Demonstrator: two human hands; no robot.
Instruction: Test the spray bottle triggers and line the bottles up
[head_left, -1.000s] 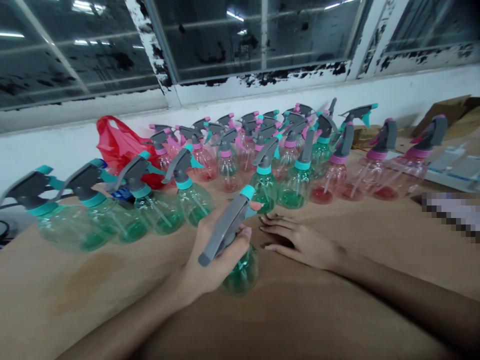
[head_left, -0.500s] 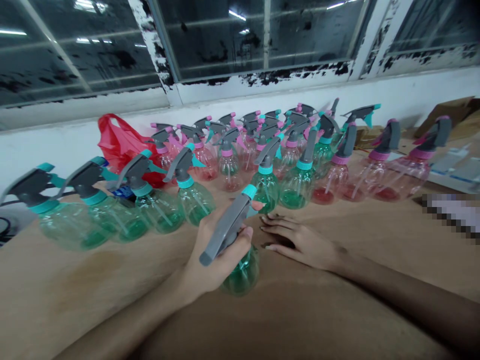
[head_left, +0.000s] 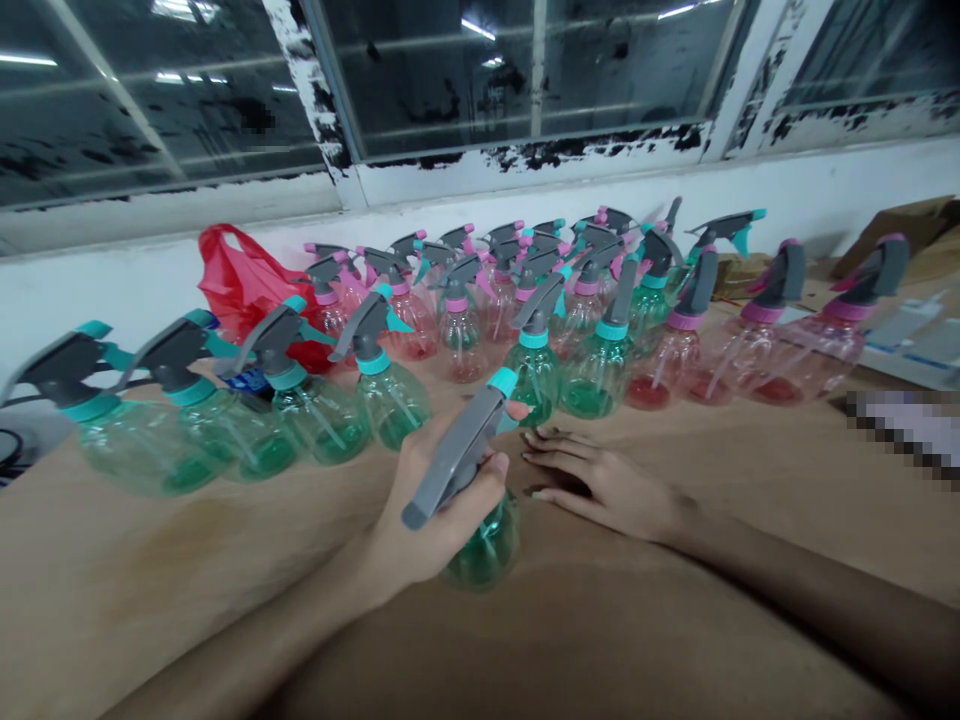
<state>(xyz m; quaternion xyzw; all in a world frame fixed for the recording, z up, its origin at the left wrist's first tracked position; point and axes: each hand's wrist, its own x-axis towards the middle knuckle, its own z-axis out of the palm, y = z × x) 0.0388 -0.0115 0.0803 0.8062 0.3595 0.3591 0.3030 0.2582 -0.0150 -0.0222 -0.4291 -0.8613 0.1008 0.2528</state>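
Note:
My left hand (head_left: 435,500) is wrapped round the neck of a green spray bottle (head_left: 487,550), a finger by its turquoise trigger. The grey spray head (head_left: 454,455) has a turquoise nozzle that points away from me and slightly right. Much of the bottle's neck is hidden by the hand. My right hand (head_left: 592,475) lies on the wooden table (head_left: 712,640) with its fingers stretched out, holding nothing. Just beyond the fingertips stand two more green spray bottles (head_left: 589,385), upright.
Green spray bottles (head_left: 322,420) line the left side. Pink spray bottles (head_left: 769,365) stand at the right, and several mixed ones crowd the back. A red plastic bag (head_left: 244,285) is behind the left row. Cardboard (head_left: 900,235) leans by the wall; a blurred-out flat item (head_left: 907,425) lies right.
The view has shifted very slightly. Both hands and the held spray bottle keep the same place and pose.

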